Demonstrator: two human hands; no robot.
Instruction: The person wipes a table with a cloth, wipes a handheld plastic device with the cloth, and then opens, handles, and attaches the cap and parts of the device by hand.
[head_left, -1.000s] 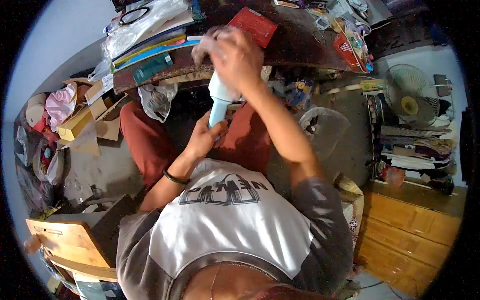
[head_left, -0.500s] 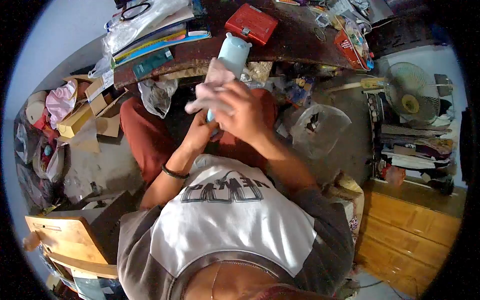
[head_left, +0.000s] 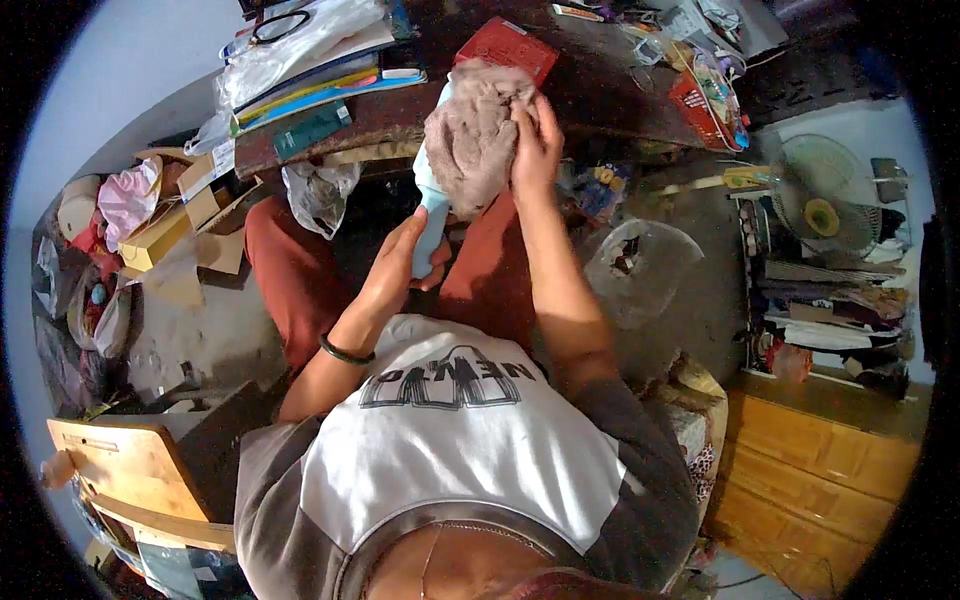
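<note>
In the head view, my left hand (head_left: pixel 400 262) is closed round the handle of a light-blue handled object (head_left: pixel 431 232); its exact kind is hard to make out. A crumpled greyish-pink cloth (head_left: pixel 474 140) lies over the object's wide upper part and hides most of it. My right hand (head_left: pixel 537 148) grips the cloth along its right side, pressing it against the object. Both hands are above my lap, close to the edge of the dark table.
A red case (head_left: pixel 508 45) lies on the dark wooden table (head_left: pixel 600 95) just beyond the cloth. Books and plastic (head_left: pixel 310 75) are stacked at left, a red basket (head_left: pixel 697 105) stands at right. A fan (head_left: pixel 822 195) and wooden drawers (head_left: pixel 810 470) are further right.
The cloth has moved up from near the handle and now spreads over the object's wide part. My right hand has moved up and to the right with it. My left hand still holds the handle.
</note>
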